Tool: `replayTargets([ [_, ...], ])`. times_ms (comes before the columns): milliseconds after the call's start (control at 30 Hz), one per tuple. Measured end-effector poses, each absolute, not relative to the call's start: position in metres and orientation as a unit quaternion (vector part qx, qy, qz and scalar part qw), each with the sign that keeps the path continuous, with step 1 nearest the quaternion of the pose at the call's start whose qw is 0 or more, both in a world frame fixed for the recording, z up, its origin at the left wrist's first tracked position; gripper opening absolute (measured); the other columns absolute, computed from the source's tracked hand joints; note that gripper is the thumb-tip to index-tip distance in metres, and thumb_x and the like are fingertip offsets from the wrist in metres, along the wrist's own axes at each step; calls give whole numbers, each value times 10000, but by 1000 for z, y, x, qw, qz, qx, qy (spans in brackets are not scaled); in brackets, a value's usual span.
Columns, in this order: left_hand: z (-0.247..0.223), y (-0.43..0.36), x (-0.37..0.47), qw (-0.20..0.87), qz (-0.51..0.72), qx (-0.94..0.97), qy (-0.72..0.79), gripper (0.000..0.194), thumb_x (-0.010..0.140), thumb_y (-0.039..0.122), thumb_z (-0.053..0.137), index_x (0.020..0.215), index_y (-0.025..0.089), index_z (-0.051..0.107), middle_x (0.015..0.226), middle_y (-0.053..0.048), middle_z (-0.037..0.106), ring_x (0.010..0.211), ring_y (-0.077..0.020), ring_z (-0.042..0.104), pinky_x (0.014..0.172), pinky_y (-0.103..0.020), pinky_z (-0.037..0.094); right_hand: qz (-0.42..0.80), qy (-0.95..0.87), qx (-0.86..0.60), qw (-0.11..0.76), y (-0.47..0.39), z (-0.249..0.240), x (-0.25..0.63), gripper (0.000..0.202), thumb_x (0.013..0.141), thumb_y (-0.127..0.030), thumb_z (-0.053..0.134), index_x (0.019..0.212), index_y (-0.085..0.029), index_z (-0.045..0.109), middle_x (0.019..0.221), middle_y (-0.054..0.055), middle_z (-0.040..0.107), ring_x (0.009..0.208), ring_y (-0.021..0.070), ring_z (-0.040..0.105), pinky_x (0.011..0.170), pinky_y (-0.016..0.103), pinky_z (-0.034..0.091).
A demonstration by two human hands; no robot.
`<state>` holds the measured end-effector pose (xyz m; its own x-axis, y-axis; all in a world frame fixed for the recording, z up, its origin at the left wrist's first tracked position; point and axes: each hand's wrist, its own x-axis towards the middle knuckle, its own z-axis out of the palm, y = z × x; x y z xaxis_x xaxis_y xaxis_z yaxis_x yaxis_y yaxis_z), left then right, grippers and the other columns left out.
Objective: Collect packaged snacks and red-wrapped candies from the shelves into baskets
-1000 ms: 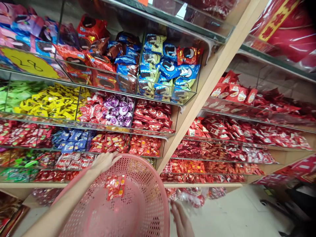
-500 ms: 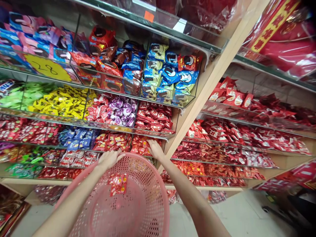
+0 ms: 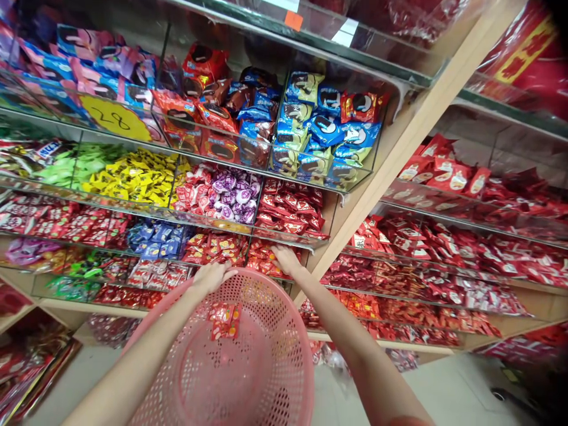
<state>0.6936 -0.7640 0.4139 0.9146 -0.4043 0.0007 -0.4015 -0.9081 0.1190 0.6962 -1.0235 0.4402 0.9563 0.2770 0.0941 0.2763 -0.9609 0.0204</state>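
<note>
some red packets [image 3: 224,321] in pink basket [image 3: 222,381], left fingers [image 3: 218,272] gripping rim [image 3: 309,361], right fingers [image 3: 278,253] in bin [image 3: 247,252], hold unclear

Shop, loose-sweets section. Evidence: tiered glass shelves [image 3: 381,64] cut into bins by thin dividers, each bin heaped with one or two kinds of small wrapped goods. Blue-and-green packs [image 3: 326,130] at the right end of an upper tier, yellow sweets [image 3: 137,180] and purple twist-wraps [image 3: 235,195] one tier down. Handwritten yellow tag, "28" [image 3: 115,117], on that upper tier's front edge, reads like a price. Orange sticker [image 3: 293,21] on the top shelf edge. Past the wooden upright [image 3: 407,133], more tiers, mostly red packets [image 3: 444,171]. Pink perforated basket [image 3: 208,384] below holds a few loose red packets too.
</note>
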Motion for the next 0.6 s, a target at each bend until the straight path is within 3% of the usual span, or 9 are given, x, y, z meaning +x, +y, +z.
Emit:
replayTargets([
  [167, 415, -764, 693, 44, -10, 977, -209, 566, 857, 604, 213, 1141, 249, 549, 954, -140, 678, 877, -322, 638, 717, -412, 471, 61, 132, 989, 15, -1025, 442, 686, 187, 857, -199, 443, 1001, -172, 559, 1076, 104, 552, 965, 196, 510, 821, 284, 375],
  [367, 415, -765, 691, 49, -22, 980, -194, 543, 859, 600, 234, 1146, 263, 548, 959, -123, 676, 916, -294, 629, 765, -391, 461, 139, 131, 982, -14, -1026, 452, 657, 235, 908, -245, 349, 932, -187, 576, 984, 90, 535, 929, 201, 463, 807, 301, 374],
  [500, 415, -764, 691, 62, -20, 978, -198, 562, 852, 617, 225, 1154, 267, 545, 958, -113, 676, 921, -287, 626, 769, -386, 458, 208, 160, 958, -119, -1018, 462, 623, 269, 915, -273, 339, 929, -204, 598, 918, 76, 542, 885, 199, 471, 812, 321, 380],
  [600, 415, -764, 691, 69, -19, 977, -203, 561, 854, 614, 224, 1169, 271, 536, 974, -116, 676, 912, -293, 628, 768, -399, 457, 226, 149, 924, -269, -999, 453, 603, 205, 884, -290, 424, 904, -214, 614, 905, 57, 563, 886, 183, 508, 808, 311, 399],
])
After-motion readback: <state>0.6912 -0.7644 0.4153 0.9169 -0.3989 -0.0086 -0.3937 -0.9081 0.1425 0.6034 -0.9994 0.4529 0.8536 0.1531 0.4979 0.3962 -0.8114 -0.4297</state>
